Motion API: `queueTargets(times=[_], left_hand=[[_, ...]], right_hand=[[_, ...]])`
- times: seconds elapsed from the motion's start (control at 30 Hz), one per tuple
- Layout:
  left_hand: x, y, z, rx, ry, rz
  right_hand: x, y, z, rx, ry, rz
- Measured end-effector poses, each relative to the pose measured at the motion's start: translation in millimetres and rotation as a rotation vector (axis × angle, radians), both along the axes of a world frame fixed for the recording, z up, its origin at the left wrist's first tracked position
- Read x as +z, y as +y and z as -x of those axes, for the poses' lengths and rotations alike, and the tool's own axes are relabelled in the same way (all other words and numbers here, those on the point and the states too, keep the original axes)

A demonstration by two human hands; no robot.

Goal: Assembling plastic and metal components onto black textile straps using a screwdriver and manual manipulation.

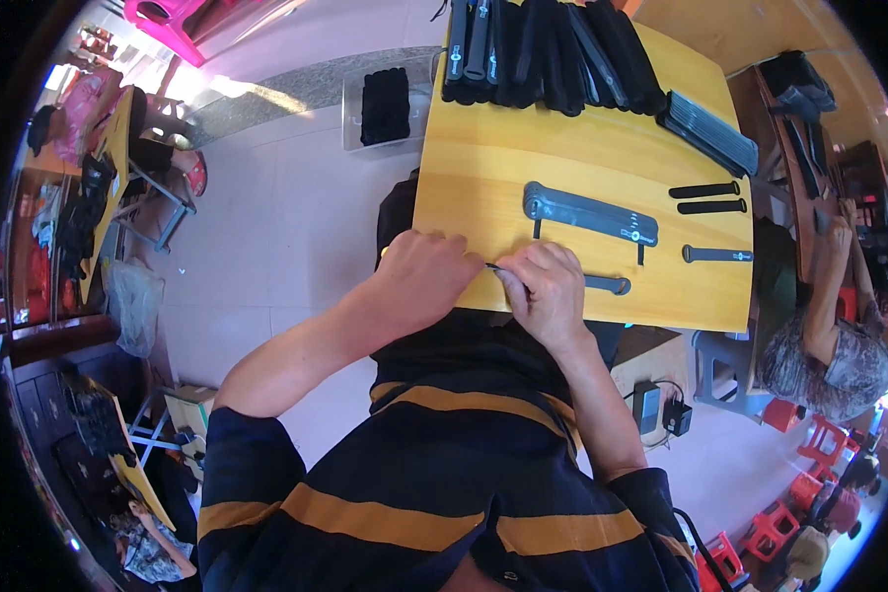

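Observation:
Both of my hands are close together at the near edge of the yellow table. My left hand (429, 276) is closed with its fingers curled under, so what it grips is hidden. A bit of yellow shows at its outer side. My right hand (546, 291) pinches a thin dark strip (493, 266) that spans the gap between the hands. A grey-blue strap end (610, 284) with a rounded tip sticks out beyond the right hand; whether it joins the strip cannot be seen. Just past my right hand lies a bundle of grey-blue straps (590, 214), with two short black bands beneath it.
Rows of black straps (553, 54) fill the table's far side, beside a stack of grey straps (708, 133). Two black straps (708, 199) and a grey strap (717, 255) lie at right. A clear bin (353, 118) stands on the floor. Another person (824, 345) sits at right.

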State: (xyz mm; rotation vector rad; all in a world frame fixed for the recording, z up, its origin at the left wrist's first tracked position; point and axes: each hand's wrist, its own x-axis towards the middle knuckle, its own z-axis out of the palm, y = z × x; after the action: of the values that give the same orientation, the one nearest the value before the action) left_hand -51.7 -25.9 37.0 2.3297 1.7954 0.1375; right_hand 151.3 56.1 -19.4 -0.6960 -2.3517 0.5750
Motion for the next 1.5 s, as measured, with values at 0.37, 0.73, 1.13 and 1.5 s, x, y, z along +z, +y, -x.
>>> queueTargets(times=[0.37,0.73,1.13,1.5], left_hand=[[-1.9,0.0,0.0,0.025,0.005,0.055],[-0.7,6.1,1.6,-0.007,0.0,0.117],[-14.5,-21.3,26.9,0.112,-0.17,0.064],[-29.9,-19.6,1.8,0.114,-0.325,-0.135]], right_hand=[[0.2,-0.9,-1.3,0.003,0.009,-0.006],[-0.2,-0.7,-0.8,0.007,0.022,-0.011],[-7.0,5.6,-14.6,-0.006,0.006,0.037],[-9.3,4.4,-13.0,-0.019,0.006,0.019]])
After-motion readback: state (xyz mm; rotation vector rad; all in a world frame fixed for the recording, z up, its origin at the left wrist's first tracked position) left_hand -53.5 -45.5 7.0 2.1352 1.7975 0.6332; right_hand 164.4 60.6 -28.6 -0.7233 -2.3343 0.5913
